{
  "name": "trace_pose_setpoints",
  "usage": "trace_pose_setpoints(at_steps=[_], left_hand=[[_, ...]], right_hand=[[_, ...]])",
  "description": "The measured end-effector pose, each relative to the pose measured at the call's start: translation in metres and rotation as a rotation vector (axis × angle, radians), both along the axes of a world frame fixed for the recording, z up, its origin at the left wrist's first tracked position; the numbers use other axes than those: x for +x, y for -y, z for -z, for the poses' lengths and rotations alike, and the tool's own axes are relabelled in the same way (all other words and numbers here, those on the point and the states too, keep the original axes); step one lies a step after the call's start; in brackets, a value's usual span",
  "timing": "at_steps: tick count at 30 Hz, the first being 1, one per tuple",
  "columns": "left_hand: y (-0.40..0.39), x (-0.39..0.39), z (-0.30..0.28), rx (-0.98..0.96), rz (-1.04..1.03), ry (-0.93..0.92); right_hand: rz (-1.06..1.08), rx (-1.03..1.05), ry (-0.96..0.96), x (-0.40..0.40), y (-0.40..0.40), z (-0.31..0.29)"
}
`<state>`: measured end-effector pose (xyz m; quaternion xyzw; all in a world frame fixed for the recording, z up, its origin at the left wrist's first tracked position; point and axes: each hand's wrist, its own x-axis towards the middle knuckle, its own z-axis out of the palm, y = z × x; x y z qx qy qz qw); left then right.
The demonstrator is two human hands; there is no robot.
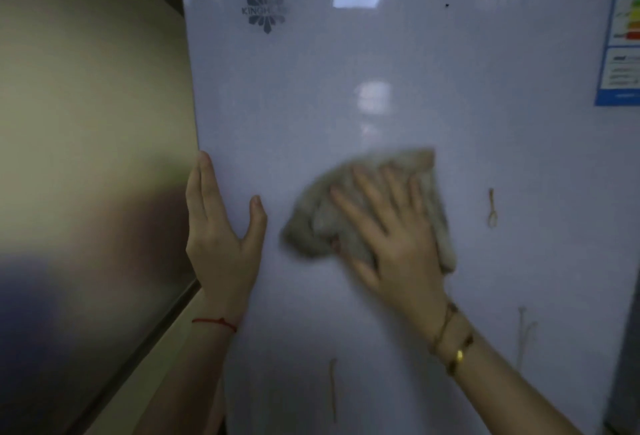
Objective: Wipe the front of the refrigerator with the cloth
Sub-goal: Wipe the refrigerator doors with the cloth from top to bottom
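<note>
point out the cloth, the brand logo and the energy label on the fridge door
cloth (313, 226): head view, on the bunched grey fabric left of the fingers.
brand logo (265, 11): head view, centre of the grey flower mark.
energy label (621, 53): head view, middle of the blue-edged sticker at the door's right edge.

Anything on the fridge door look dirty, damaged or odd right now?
Yes: brownish drip streaks mark the refrigerator door, one right of the cloth at, two lower at and. A small dark speck sits higher up.
</note>
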<state>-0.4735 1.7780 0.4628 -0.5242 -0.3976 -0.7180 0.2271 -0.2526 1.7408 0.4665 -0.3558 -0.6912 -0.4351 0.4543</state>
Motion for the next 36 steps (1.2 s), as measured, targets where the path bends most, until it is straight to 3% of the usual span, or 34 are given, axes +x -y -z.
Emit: trace_pose_setpoints(at_steps=[3,9,16,18,22,25,29,32,36], left_hand=[[0.001,0.001,0.0,0.005,0.011,0.004],[0.001,0.002,0.0,0.004,0.011,0.003],[0.0,0.0,0.0,-0.009,-0.003,-0.004],[0.0,0.0,0.0,-0.011,-0.004,0.002],[0.0,0.001,0.001,0.0,-0.004,-0.017],[0.002,0.003,0.0,0.029,-0.108,-0.095],[0.005,0.02,0.008,0.118,-0.166,-0.296],[0.01,0.05,0.014,0.169,-0.077,-0.388],[0.009,0.081,0.012,0.16,-0.055,-0.397]], right_hand=[[0.033,-0.026,0.071,0.019,0.008,0.033],[0.03,0.1,-0.275,0.028,-0.006,-0.047],[0.014,-0.036,0.167,0.006,0.005,0.036],[0.008,-0.015,0.105,0.018,0.003,0.014],[-0.009,0.097,-0.227,0.022,-0.005,-0.058],[-0.018,0.077,-0.145,0.012,-0.006,-0.047],[0.026,0.006,0.057,0.023,0.002,0.024],[0.051,-0.011,0.025,0.057,0.012,0.043],[0.047,0.052,-0.179,0.096,0.008,-0.007]])
